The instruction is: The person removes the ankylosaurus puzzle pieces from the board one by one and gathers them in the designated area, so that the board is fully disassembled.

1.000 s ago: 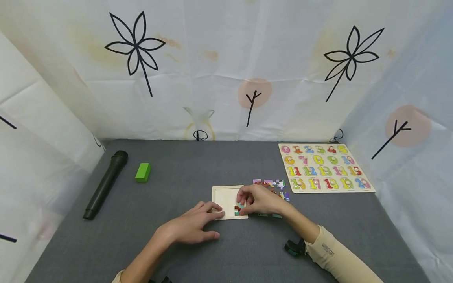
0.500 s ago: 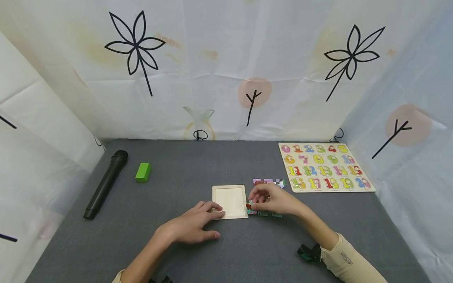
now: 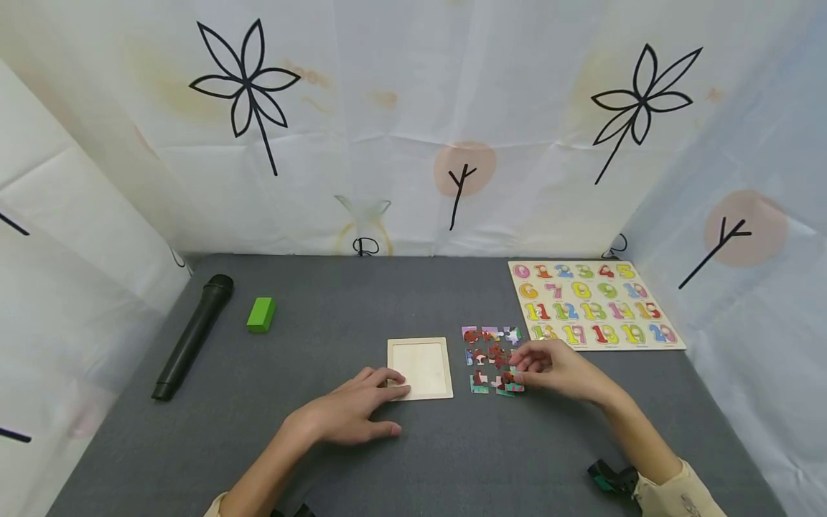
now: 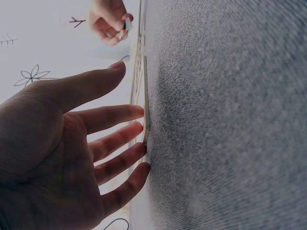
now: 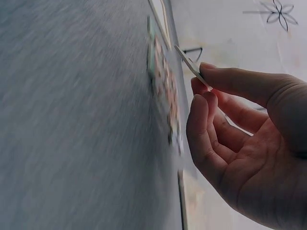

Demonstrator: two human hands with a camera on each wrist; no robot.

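With straight fingers, my left hand (image 3: pixel 352 409) touches the lower left side of a square wooden puzzle tray (image 3: pixel 420 394). The tray's light wood bottom shows bare. In the left wrist view, that left hand (image 4: pixel 62 148) has its fingertips at the tray's thin edge (image 4: pixel 146 100). Between thumb and fingers, my right hand (image 3: pixel 558 370) pinches a flat jigsaw piece (image 5: pixel 192 66), raised above the table. Several loose jigsaw pieces (image 3: pixel 489 356) in red, purple and green lie right of the tray, beside and partly under the right hand's fingertips.
A wooden number board (image 3: pixel 594 305) lies at the back right, just behind the right hand. On the left are a black microphone (image 3: pixel 194 337) and a green block (image 3: pixel 261 315). A white printed cloth (image 3: pixel 413 143) walls the grey table's back and sides.
My right hand has lifted the jigsaw piece out of the tray's lower right corner and carried it right, past the loose pieces. The left hand stays put.
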